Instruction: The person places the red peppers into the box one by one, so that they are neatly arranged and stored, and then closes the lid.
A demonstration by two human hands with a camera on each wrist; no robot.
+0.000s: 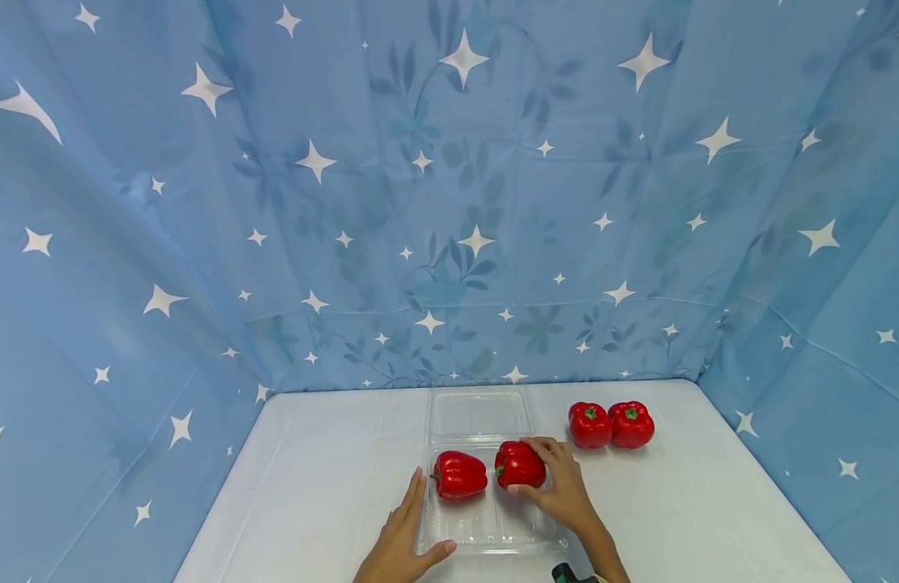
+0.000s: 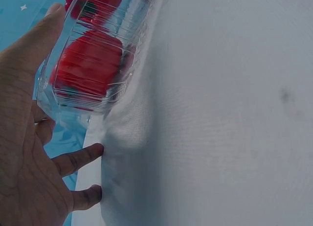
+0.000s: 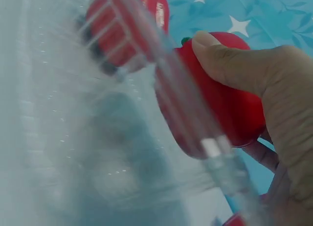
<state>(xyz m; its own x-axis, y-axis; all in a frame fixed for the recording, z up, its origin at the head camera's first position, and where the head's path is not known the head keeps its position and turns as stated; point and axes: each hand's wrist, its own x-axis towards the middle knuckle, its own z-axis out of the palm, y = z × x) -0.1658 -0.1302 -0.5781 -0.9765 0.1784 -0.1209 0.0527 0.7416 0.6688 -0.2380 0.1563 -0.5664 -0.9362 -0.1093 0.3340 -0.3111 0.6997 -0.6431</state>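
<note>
Pepper (image 1: pixel 521 466), glossy red and blocky, green stem (image 1: pixel 499 470) toward nine o'clock, is gripped by the nearer right hand (image 1: pixel 564 490) over a clear plastic clamshell box (image 1: pixel 522 530), two o'clock from the straight-fingered left hand (image 1: pixel 400 544).

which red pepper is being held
The pepper at the right half of the clear container, gripped by the right hand; no hand grips its left neighbour or the farther pair.

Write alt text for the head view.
A person's right hand grips a red pepper at the right side of an open clear box; a second pepper lies on the box's left side, beside the left hand. Two more peppers sit farther right on a white table, before a blue star-patterned curtain.
</note>
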